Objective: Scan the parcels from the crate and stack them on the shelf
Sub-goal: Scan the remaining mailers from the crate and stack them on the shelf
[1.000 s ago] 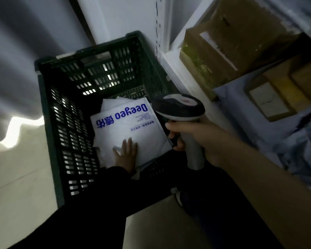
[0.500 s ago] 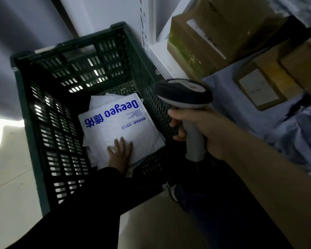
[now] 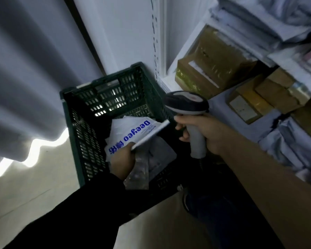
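Note:
A dark green slatted crate [image 3: 75, 126] stands on the floor against the wall. My left hand [image 3: 122, 160] grips the near edge of a white parcel with blue "Deeyeo" lettering [image 3: 133, 133] and holds it tilted up on its side inside the crate. Under it lie a grey mailer bag [image 3: 160, 155] and a clear plastic bag [image 3: 138, 173]. My right hand [image 3: 203, 132] grips the grey handle of a barcode scanner [image 3: 187, 103], whose dark head sits just right of the crate's rim, above the parcel.
A white shelf unit [image 3: 171, 76] stands right of the crate. Its lower level holds brown cartons [image 3: 210, 63], smaller boxes [image 3: 264, 97] and grey mailer bags [image 3: 294, 144]; the level above holds more grey bags [image 3: 258, 20]. A grey curtain [image 3: 25, 69] hangs at left.
My left hand went from resting flat on the white parcel to gripping its near edge and tilting it up. The view swung upward, showing more shelf.

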